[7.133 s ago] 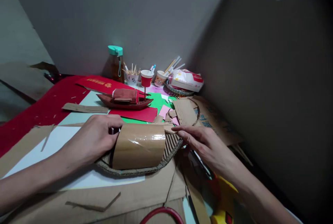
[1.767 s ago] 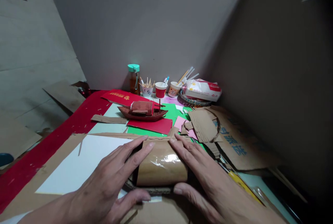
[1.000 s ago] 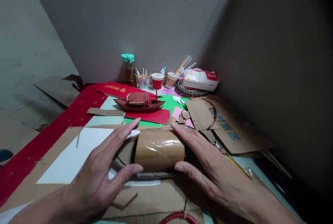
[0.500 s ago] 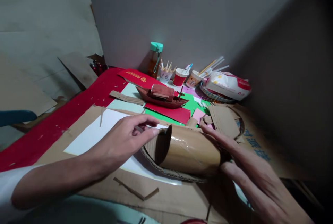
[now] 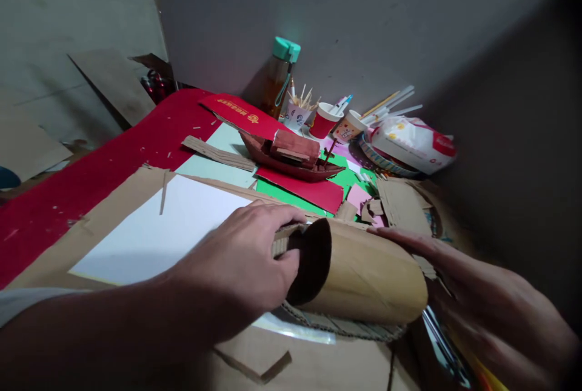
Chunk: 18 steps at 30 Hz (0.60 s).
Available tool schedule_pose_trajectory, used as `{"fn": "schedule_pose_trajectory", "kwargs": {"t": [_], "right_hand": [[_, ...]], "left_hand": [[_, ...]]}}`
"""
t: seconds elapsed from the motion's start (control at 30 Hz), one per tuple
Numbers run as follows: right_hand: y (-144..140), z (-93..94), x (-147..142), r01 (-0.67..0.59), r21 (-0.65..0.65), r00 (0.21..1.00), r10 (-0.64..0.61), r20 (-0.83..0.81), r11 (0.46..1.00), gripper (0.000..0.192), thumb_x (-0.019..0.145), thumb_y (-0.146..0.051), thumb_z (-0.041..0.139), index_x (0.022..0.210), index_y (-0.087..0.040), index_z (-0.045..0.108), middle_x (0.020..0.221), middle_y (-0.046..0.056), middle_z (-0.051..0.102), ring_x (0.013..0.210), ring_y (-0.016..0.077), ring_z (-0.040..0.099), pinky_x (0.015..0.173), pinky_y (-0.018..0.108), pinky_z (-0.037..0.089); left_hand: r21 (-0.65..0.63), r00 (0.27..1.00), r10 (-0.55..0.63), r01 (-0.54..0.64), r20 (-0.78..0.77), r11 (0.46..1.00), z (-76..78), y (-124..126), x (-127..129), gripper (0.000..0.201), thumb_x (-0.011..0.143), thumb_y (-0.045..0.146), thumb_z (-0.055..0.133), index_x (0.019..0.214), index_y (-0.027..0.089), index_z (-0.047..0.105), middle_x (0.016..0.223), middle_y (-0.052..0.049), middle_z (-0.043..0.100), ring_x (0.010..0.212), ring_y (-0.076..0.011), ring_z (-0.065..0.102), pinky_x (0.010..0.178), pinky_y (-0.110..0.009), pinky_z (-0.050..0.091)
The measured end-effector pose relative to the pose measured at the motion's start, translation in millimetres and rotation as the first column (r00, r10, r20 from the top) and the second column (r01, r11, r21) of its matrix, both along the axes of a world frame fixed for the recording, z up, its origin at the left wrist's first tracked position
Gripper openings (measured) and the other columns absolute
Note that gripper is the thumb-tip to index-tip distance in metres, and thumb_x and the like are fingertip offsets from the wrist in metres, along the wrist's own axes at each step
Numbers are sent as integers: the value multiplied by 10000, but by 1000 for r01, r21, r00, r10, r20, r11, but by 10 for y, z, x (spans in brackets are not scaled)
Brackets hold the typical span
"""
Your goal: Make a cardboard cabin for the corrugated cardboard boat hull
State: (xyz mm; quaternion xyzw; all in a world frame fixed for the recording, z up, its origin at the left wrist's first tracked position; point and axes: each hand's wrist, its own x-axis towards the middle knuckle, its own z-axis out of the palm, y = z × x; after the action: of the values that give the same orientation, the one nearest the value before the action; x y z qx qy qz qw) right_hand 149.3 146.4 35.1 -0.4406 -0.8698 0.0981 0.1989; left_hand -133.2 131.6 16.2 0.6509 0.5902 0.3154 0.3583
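Note:
A cardboard model boat (image 5: 377, 270) with a curved, tan arched roof and corrugated edges is in front of me. My left hand (image 5: 254, 251) is closed on its left end, thumb inside the rim and fingers over the far side. At the right end, my right hand (image 5: 482, 294) lays its long fingers along the far edge of the roof; its lower fingers are dim and partly hidden. Underneath are a white sheet (image 5: 182, 221) and a large cardboard sheet (image 5: 345, 364). Behind stands a reddish-brown model boat (image 5: 295, 154) with an arched cabin.
At the back are a teal-capped bottle (image 5: 277, 76), paper cups with sticks and pens (image 5: 325, 119), and a tissue pack (image 5: 413, 142) in a basket. Red cloth (image 5: 136, 148) covers the table's left side. Cardboard pieces (image 5: 404, 203) lie at right, and a bent strip (image 5: 261, 370) in front.
My left hand has moved right and taken hold of the boat's left end, its thumb now inside. The boat sits a little further right in view. The camera view has shifted too.

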Motion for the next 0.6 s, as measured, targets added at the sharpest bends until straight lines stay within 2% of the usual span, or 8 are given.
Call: {"fn": "schedule_pose_trajectory", "kwargs": {"t": [0.07,0.17,0.23,0.37,0.47,0.6], "right_hand": [[51,-71,-3,-44,10,999,44,-22,999,393,1002,-330,457,1353,-468,567,1238,-11,752,1081,254,739,896,354,621],[116,-134,-24,-57,32,995,59,-84,998,343,1000,-329,475,1302,-407,616,1196,25,761,1084,271,731,959,399,582],[147,-129,-51,-119,34,985,122,-125,992,344,989,-292,492,1298,-372,619,1184,47,757,1072,276,728,958,400,574],[172,-82,-120,-198,18,969,198,-145,980,477,882,-172,637,1298,-404,608,1188,26,756,1069,293,721,920,383,582],[157,-88,-166,-139,-66,955,116,-274,988,396,884,-224,655,1217,-436,681,1127,32,763,1036,312,725,804,362,614],[113,-123,-206,-62,-270,897,-65,-437,961,232,958,-371,599,1098,-422,776,986,59,728,893,261,743,674,293,616]], "left_hand": [[24,1000,7,-7,-10,1000,-57,-7,16,410,764,283,627,1162,286,727,1198,-37,739,1160,-305,655,1002,-424,531],[9,1000,1,-1,5,1000,-106,-5,42,442,780,282,589,1209,286,696,1262,-40,711,1216,-306,624,1050,-473,503],[-11,1000,2,-2,8,1000,-110,-1,57,448,789,295,558,1219,294,684,1283,-37,700,1232,-307,615,1071,-517,484],[-1,1000,2,-2,-9,1000,-91,-9,70,460,797,339,500,1221,320,676,1280,-34,705,1230,-323,623,1060,-582,484],[9,1000,-14,15,-25,1000,-97,-25,71,483,784,322,487,1229,334,671,1272,-27,714,1206,-327,644,1030,-584,510],[38,1000,6,-6,-21,999,-141,-31,82,486,792,282,503,1251,325,657,1236,-34,735,1152,-330,673,974,-548,553]]}}
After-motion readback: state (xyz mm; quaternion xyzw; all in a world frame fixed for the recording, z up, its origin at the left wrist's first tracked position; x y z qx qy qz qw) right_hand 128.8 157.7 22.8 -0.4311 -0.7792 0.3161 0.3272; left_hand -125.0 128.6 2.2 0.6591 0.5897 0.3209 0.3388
